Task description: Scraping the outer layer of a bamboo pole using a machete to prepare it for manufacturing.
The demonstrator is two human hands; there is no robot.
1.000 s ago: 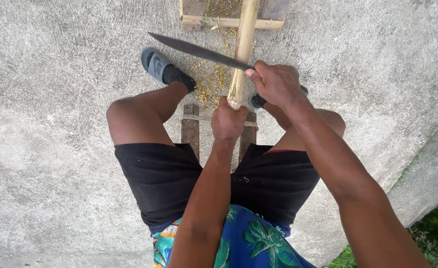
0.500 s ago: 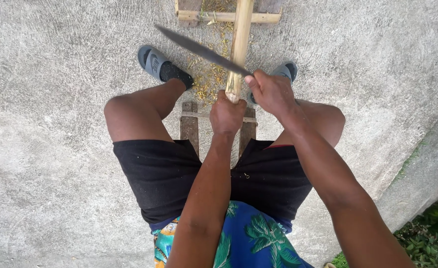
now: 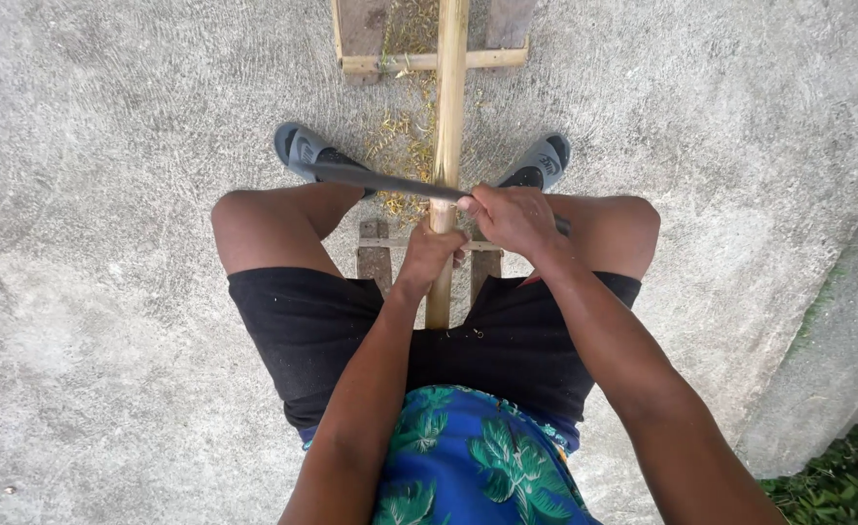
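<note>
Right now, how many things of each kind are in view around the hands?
Hands: 2, left hand and right hand
Pole: 1
Blade: 1
Sandals: 2, left sandal and right sandal
Wooden frame: 1
Total: 7

Bare concrete floor (image 3: 108, 321) lies open on the left and right, while down the middle the bamboo pole (image 3: 447, 107), the long blade (image 3: 376, 179) crossing it, the wooden frame (image 3: 434, 60) at the far end, both knees and the grey sandals (image 3: 303, 148) block passage.
</note>
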